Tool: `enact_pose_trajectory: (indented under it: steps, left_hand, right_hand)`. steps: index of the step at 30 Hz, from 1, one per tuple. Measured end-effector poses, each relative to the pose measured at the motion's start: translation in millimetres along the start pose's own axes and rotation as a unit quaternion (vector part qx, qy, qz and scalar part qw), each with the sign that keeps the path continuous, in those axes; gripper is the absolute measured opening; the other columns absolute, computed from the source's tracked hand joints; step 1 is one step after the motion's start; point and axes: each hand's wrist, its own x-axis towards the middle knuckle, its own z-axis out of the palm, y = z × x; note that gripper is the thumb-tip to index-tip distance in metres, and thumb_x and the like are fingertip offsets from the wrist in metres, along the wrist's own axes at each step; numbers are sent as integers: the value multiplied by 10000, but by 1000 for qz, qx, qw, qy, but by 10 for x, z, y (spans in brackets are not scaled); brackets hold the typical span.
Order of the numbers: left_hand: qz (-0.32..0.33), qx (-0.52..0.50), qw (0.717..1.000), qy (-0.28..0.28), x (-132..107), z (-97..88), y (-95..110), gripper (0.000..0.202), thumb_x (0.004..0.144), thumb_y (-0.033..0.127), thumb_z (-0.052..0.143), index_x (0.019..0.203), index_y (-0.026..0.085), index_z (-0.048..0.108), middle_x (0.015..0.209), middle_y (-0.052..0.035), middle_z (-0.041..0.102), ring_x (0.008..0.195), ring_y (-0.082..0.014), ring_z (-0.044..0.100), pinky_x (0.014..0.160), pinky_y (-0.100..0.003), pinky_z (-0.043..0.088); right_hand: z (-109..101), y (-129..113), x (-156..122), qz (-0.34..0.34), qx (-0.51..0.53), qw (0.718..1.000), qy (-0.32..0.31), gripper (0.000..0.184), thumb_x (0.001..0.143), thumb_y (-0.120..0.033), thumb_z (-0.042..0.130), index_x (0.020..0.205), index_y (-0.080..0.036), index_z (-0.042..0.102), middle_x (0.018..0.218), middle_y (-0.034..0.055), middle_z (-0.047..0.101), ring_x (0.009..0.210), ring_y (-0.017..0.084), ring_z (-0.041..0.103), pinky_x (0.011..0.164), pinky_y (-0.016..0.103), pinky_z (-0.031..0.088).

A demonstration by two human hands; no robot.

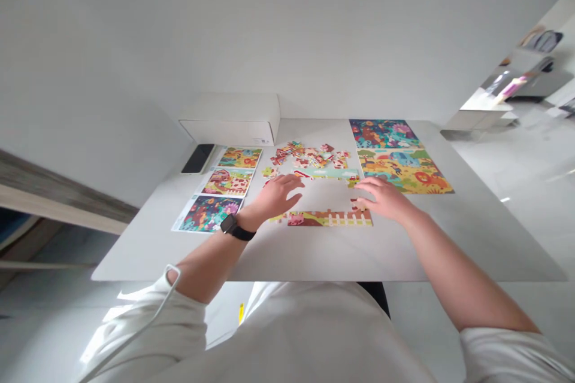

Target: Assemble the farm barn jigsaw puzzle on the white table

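A half-built jigsaw lies mid-table: a bottom strip with a white fence (330,218) and a top strip (330,174). My left hand (279,194), a black watch on its wrist, hovers over the left side of the frame with fingers loosely spread. My right hand (381,196) rests at the frame's right edge, fingers stretched toward the top strip, its fingertips near a small piece. A heap of loose pieces (309,155) lies just beyond.
Two finished puzzles (398,155) lie at the right. Three picture cards (224,182) sit at the left, with a black phone (198,158) and a white box (231,118) behind. The white table (471,239) stands against a wall.
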Motion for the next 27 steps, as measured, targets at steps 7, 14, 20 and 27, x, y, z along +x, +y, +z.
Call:
enact_pose_trajectory:
  steps: [7, 14, 20, 27]
  left_hand:
    - [-127, 87, 988, -34, 306, 175, -369, 370, 1008, 339, 632, 1344, 230, 740, 1443, -126, 687, 1358, -333, 623, 1210, -521, 475]
    - [-130, 40, 990, 24, 253, 237, -577, 363, 1011, 256, 585, 1334, 251, 750, 1510, -114, 655, 1425, -309, 585, 1254, -515, 441]
    - [-286, -62, 951, 105, -18, -236, -955, 294, 998, 309, 574, 1209, 225, 760, 1202, -86, 787, 1047, -233, 737, 967, -373, 589]
    - [-327, 4, 944, -33, -175, -210, -948, 328, 851, 499, 810, 1045, 236, 776, 1073, -77, 787, 973, -265, 725, 845, -338, 560]
  right_hand:
    - [290, 114, 533, 71, -66, 994, -49, 305, 960, -389, 725, 1233, -280, 808, 1278, 116, 762, 1135, 319, 732, 1006, 456, 607]
    - [458, 103, 509, 90, -59, 994, 22, 355, 958, -347, 700, 1290, -253, 783, 1337, 151, 720, 1195, 374, 708, 1054, 546, 586]
    - [512, 115, 425, 46, 14, 991, 127, 353, 1012, -365, 616, 1322, -282, 763, 1295, 132, 725, 1225, 348, 693, 1101, 555, 566]
    - [508, 67, 457, 28, 50, 987, 150, 287, 1018, -354, 608, 1226, -274, 788, 1235, 113, 757, 1162, 317, 716, 1078, 528, 578]
